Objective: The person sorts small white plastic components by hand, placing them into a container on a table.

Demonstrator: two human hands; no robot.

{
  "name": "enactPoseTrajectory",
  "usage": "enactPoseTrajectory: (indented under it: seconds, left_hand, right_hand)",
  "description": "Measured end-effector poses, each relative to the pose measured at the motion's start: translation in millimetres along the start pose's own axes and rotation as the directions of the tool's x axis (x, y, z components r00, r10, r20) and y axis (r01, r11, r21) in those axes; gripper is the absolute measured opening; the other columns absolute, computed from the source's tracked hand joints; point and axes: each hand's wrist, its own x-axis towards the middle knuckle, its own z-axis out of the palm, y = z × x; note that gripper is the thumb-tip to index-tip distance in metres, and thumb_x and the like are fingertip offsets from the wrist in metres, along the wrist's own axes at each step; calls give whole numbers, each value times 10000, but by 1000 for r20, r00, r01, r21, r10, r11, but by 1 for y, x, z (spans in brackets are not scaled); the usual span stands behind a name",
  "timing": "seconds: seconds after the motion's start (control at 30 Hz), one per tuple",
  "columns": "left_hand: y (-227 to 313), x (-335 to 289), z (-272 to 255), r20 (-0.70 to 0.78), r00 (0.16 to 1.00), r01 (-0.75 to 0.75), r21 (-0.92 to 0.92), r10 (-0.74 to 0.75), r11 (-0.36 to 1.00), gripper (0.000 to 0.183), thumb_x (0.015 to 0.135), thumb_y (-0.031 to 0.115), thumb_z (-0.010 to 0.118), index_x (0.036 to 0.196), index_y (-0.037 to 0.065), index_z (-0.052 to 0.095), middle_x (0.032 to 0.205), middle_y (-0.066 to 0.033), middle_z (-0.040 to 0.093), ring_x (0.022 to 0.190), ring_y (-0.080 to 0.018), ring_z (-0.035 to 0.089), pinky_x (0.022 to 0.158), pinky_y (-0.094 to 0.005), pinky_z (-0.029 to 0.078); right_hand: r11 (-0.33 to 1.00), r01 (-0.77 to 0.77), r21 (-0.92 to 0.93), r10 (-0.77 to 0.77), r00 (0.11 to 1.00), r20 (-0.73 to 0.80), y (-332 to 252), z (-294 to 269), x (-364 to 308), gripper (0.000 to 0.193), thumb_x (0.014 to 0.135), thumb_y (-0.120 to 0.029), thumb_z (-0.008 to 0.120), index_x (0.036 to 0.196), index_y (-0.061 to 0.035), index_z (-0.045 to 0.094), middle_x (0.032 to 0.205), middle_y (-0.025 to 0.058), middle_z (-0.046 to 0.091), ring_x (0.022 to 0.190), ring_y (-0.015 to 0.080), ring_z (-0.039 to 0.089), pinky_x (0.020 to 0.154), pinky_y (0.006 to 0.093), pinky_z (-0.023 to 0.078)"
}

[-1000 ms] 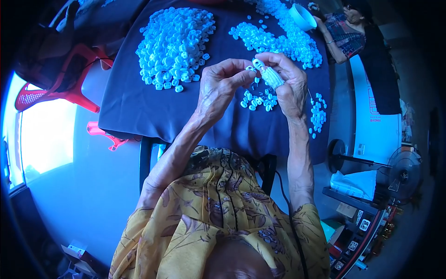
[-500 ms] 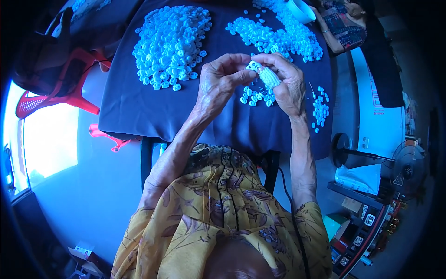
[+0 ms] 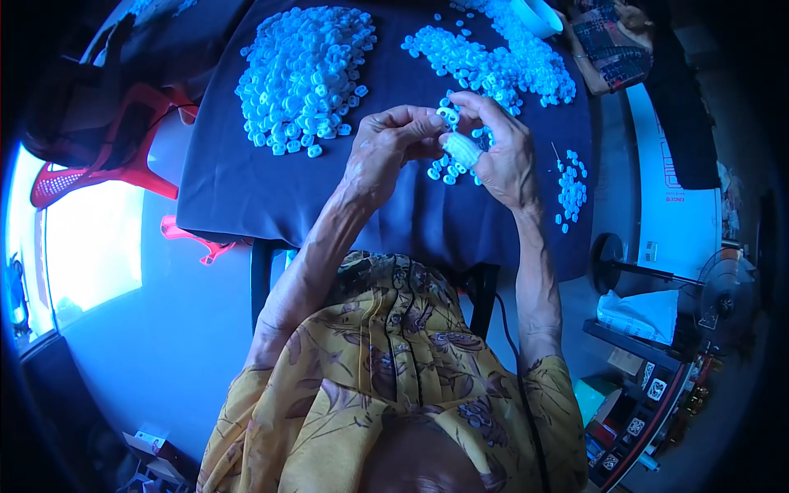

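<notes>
My left hand (image 3: 380, 152) pinches a small white oval piece with holes (image 3: 448, 117) between thumb and fingertips, above the dark-covered table. Close on its right is my right hand (image 3: 505, 156), its index finger curved above the piece and its thumb apart from it. A ribbed white cover (image 3: 463, 151) wraps the right thumb. Whether the right fingertips touch the piece is hard to tell, and its other fingers are partly hidden. Beneath the hands lie several loose pieces (image 3: 449, 174) of the same kind.
A big heap of white pieces (image 3: 300, 78) lies at the far left, another heap (image 3: 493, 66) farther right with a white bowl (image 3: 536, 18). A small group (image 3: 571, 193) sits near the right edge. Red chair (image 3: 148, 140) left, fan (image 3: 723, 287) right; another person's arm (image 3: 588, 74) far right.
My left hand's fingertips have shifted down and around the piece. My right thumb has dropped and tilted, and its index finger has come apart from the left fingertips.
</notes>
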Motion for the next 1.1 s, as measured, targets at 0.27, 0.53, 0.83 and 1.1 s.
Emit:
enactPoseTrajectory:
  seconds: [0.27,0.53,0.83,1.1]
  left_hand:
    - [-6,2,0,-4,1000,12,-65,-13,998,210,775,206,630,841,7,610,721,-37,577,641,-104,548,651,-267,487]
    - [-12,10,-2,4,999,41,17,-41,999,220,777,218,628,845,9,614,734,-58,595,650,-116,564,654,-270,491]
    - [-24,15,-8,11,996,84,-71,-83,994,218,776,203,630,838,-4,608,732,-67,596,647,-126,568,651,-269,491]
    - [-29,16,-13,6,999,52,-18,-52,998,191,790,170,608,856,-9,596,774,-68,605,699,-145,583,707,-311,477]
  right_hand:
    - [900,214,-381,-225,974,14,12,7,-1,369,593,38,589,958,21,536,855,159,574,798,314,552,710,375,449]
    - [905,212,-368,-215,976,33,18,7,-6,359,604,38,586,960,24,539,855,161,582,793,320,553,711,376,454]
    - [928,143,-344,-122,989,81,27,9,-8,335,665,6,607,995,10,544,911,158,593,841,295,575,719,347,470]
    - [942,58,-330,-32,996,84,24,12,-8,336,673,-52,630,994,-5,541,903,160,592,821,304,577,716,360,467]
